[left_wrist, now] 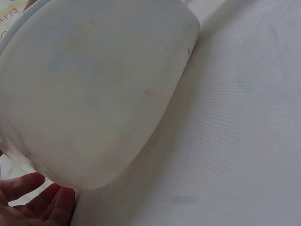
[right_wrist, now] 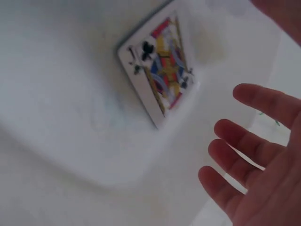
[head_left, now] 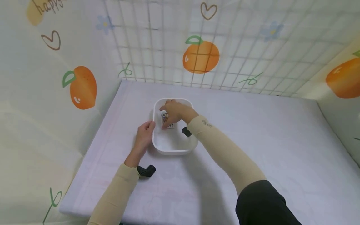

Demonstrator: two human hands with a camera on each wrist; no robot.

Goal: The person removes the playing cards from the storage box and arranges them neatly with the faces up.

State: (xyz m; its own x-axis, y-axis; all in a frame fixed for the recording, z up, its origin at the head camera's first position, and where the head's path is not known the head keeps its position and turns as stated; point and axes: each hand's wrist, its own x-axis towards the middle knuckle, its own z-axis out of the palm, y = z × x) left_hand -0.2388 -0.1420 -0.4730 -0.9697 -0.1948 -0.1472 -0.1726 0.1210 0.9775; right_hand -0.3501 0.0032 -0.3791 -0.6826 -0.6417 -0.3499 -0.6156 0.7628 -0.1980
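A white plastic basin [head_left: 173, 143] with rounded corners stands on the table. Inside it lies a jack of clubs playing card [right_wrist: 165, 66], face up near the basin's wall. My left hand [head_left: 144, 133] pinches the basin's left rim; in the left wrist view its fingers [left_wrist: 35, 197] curl beside the basin's outer wall. Reaching over the far part of the basin, my right hand [head_left: 176, 112] partly covers the card in the head view. Its fingers [right_wrist: 256, 101] are spread and apart from the card, with nothing held.
A pale cloth covers the table [head_left: 253, 150]. Curtains printed with oranges [head_left: 201, 57] and hearts hang at the back and sides, a wire grid [head_left: 156, 47] showing through at the back. A black wrist device [head_left: 147, 171] sits by the left sleeve, another [head_left: 186, 132] by the right.
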